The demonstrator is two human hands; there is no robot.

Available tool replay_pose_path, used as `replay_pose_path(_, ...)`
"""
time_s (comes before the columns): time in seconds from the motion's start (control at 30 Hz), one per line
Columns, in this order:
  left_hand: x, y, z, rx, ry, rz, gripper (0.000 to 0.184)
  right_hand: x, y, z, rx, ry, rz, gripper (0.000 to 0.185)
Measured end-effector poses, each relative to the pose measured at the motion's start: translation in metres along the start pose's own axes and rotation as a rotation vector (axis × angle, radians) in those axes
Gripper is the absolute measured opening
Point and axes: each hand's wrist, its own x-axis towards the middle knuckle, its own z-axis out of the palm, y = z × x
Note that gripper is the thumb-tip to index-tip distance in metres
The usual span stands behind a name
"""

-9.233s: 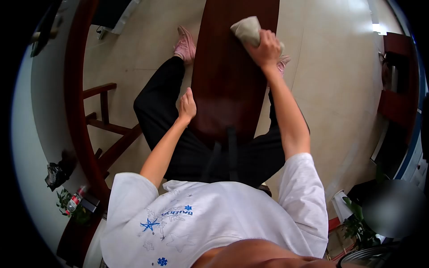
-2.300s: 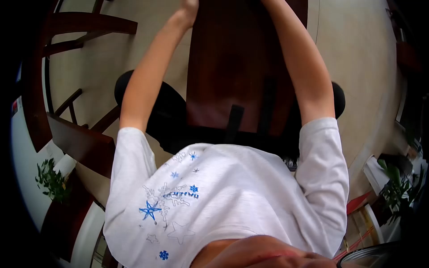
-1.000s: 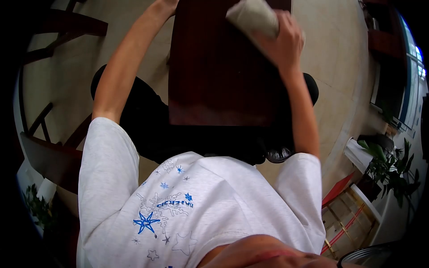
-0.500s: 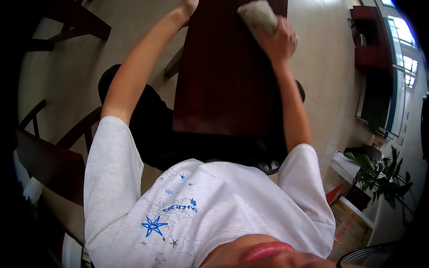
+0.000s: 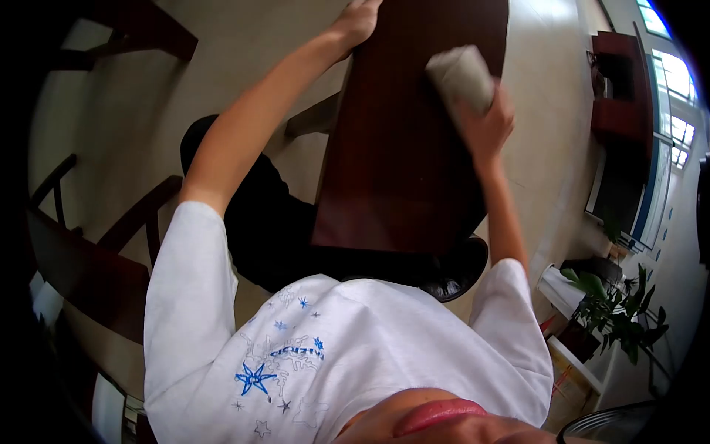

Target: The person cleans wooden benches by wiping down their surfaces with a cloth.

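A long dark red-brown wooden bench (image 5: pixel 392 163) stretches away from my body between my legs. My right hand (image 5: pixel 489 122) grips a folded pale cloth (image 5: pixel 464 74) on the bench top, near its right edge, and is slightly blurred. My left hand (image 5: pixel 359 21) rests at the left edge of the bench near the top of the view. Its fingers are partly cut off by the frame, and whether they are wrapped round the edge is unclear.
Dark wooden chairs (image 5: pixel 89 274) stand at the left. A bench leg (image 5: pixel 314 118) shows beside my left knee. At the right are a leafy plant (image 5: pixel 625 314), a dark wooden cabinet (image 5: pixel 617 89) and windows (image 5: pixel 677 81).
Over the last half second, the cloth and my right hand have come lower in view, nearer my body. The bench and my left hand appear further right as the view has shifted.
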Motion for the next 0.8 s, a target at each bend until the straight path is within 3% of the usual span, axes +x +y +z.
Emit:
replay_pose_path(0.1, -0.001, -0.001, -0.004, -0.082, -0.078, -0.016, 0.077, 0.078, 0.005, 0.039, -0.220, 0.048, 0.121, 0.052)
replay_pose_path(0.23, 0.005, -0.007, -0.011, -0.310, -0.282, -0.050, 0.078, 0.090, -0.001, 0.062, -0.241, 0.130, -0.030, 0.053)
replay_pose_path(0.33, 0.000, -0.004, -0.011, -0.108, -0.132, 0.064, 0.077, 0.064, -0.051, 0.056, -0.148, 0.112, -0.268, 0.050)
replay_pose_path(0.43, 0.034, -0.026, -0.014, -0.105, -0.213, 0.038, 0.075, 0.031, -0.097, 0.051, 0.046, 0.026, -0.438, 0.047)
replay_pose_path(0.53, 0.058, -0.046, -0.026, 0.019, -0.323, 0.218, 0.071, 0.000, -0.129, 0.044, 0.149, -0.024, -0.462, 0.050)
replay_pose_path(0.57, 0.051, -0.028, -0.039, 0.171, -0.483, 0.313, 0.068, -0.012, -0.141, 0.035, 0.201, -0.066, -0.463, 0.052)
replay_pose_path(0.67, 0.018, 0.029, -0.043, 0.077, -0.533, -0.195, 0.063, -0.067, -0.168, 0.003, 0.271, -0.243, -0.564, 0.058)
replay_pose_path(0.73, 0.028, 0.016, -0.037, 0.078, -0.462, -0.181, 0.064, -0.110, -0.179, -0.015, 0.320, -0.311, -0.626, 0.059)
replay_pose_path(0.8, 0.016, 0.018, -0.029, 0.099, -0.359, -0.219, 0.067, -0.142, -0.188, -0.026, 0.311, -0.296, -0.687, 0.034)
